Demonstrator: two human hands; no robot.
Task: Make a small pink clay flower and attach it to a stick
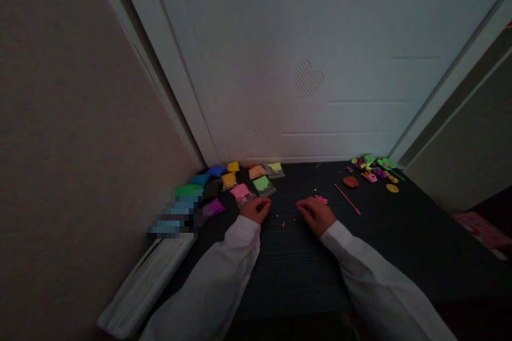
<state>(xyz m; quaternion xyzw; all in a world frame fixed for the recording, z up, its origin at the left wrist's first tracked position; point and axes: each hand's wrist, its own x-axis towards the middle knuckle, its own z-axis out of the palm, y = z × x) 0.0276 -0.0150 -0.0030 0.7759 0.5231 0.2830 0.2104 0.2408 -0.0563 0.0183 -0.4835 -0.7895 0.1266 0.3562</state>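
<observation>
My left hand (255,210) is just above the dark table, thumb and fingertips pressed together. Whatever is in that pinch, if anything, is too small to name. Close behind it lies a bag of pink clay (241,193). To the right, my right hand (317,215) is also curled, its fingertips drawn together toward the left; any small piece there cannot be made out. Beside its knuckles sits a little heap of pink clay bits (321,200). Several tiny pink pieces (284,224) are scattered on the tabletop between the hands.
Bags of coloured clay line the left and back, including a light green bag (263,185). Farther right lie a pink modelling stick (347,199), a red lump (351,182) and colourful clay figures (370,165). A white package (148,282) stands at the left edge.
</observation>
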